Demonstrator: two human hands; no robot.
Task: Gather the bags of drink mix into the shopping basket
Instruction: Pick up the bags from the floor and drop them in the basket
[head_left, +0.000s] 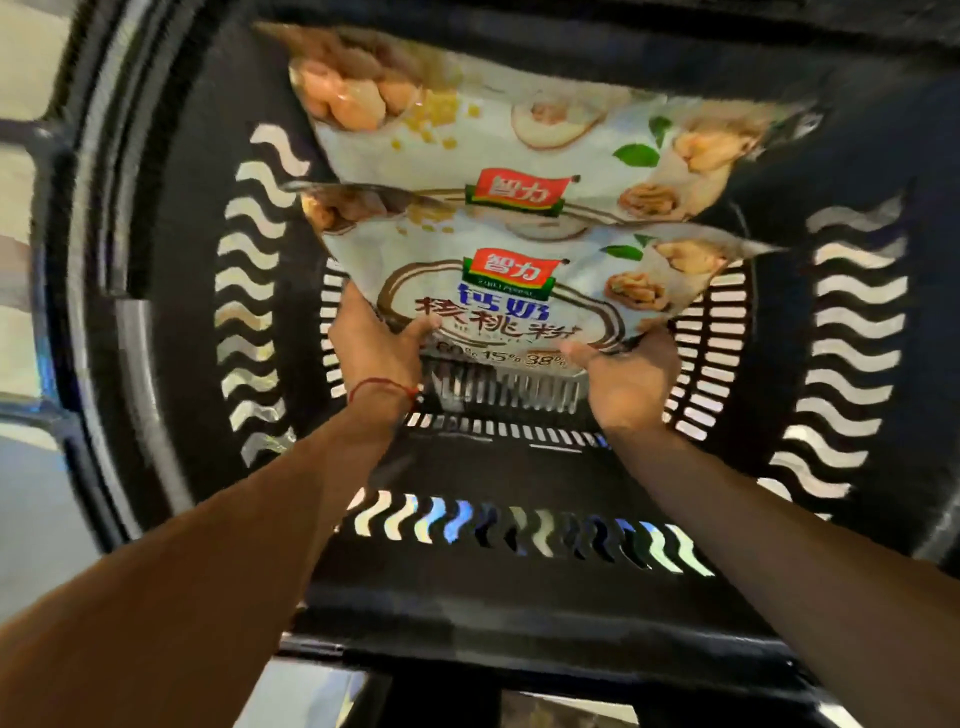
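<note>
I look straight down into a black plastic shopping basket (467, 582) with wavy slots in its walls. A white bag of drink mix (498, 291) with a red logo and walnut pictures is held inside the basket by both hands. My left hand (376, 351) grips its lower left corner. My right hand (626, 384) grips its lower right corner. A second, identical bag (519, 140) lies behind it toward the far wall, its lower half covered by the held bag.
The basket's slotted floor (498, 389) shows beneath the held bag. A black handle bar (130, 312) runs along the left rim. Pale floor (31, 493) shows outside the basket on the left.
</note>
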